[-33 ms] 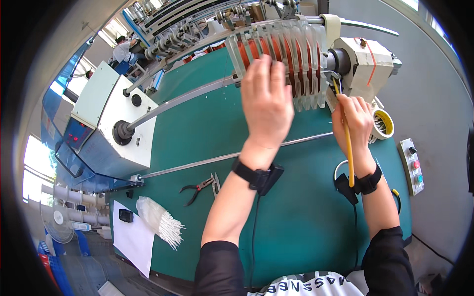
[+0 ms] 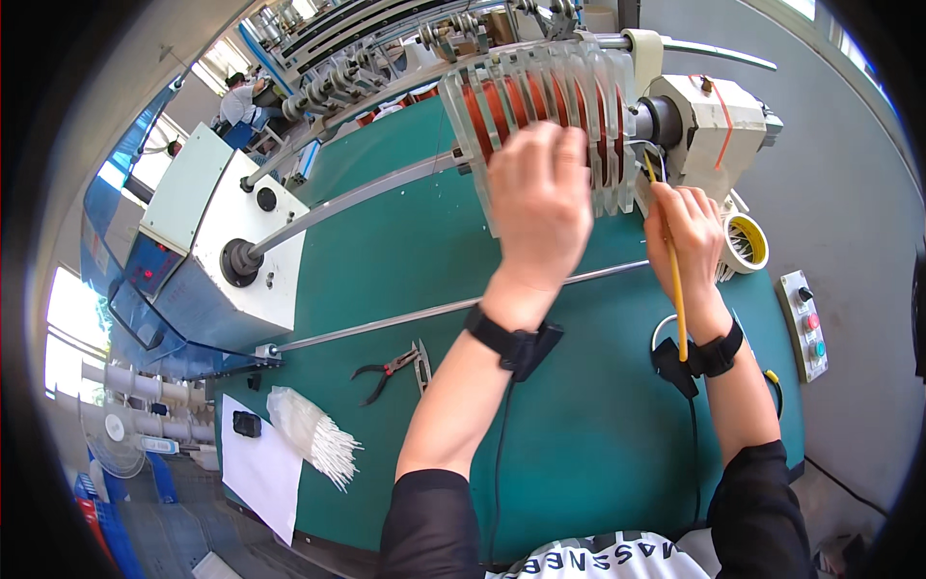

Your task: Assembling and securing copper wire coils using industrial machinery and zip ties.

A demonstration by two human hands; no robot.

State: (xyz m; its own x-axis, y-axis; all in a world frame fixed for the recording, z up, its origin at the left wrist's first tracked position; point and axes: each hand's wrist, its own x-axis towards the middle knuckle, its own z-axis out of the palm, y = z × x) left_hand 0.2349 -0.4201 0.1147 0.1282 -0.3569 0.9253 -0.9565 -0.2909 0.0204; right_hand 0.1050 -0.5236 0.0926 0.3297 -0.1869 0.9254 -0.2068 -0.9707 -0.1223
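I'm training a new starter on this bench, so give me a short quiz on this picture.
1. Which hand grips the long yellow tool?
2. True or false: the left hand is at the red-wound spool, away from the pliers.
3. What rests on the white sheet? a) tape roll; b) small black object; c) push-button box.

Key: 1. the right hand; 2. true; 3. b.

Grips a yellow stick (image 2: pixel 678 289) in the right hand (image 2: pixel 692 232) near the table (image 2: pixel 598 415)'s far right corner; holds the left hand (image 2: pixel 542 207), blurred, at the coil (image 2: pixel 608 145) by the far edge, with paper (image 2: pixel 273 492) at the near left corner.
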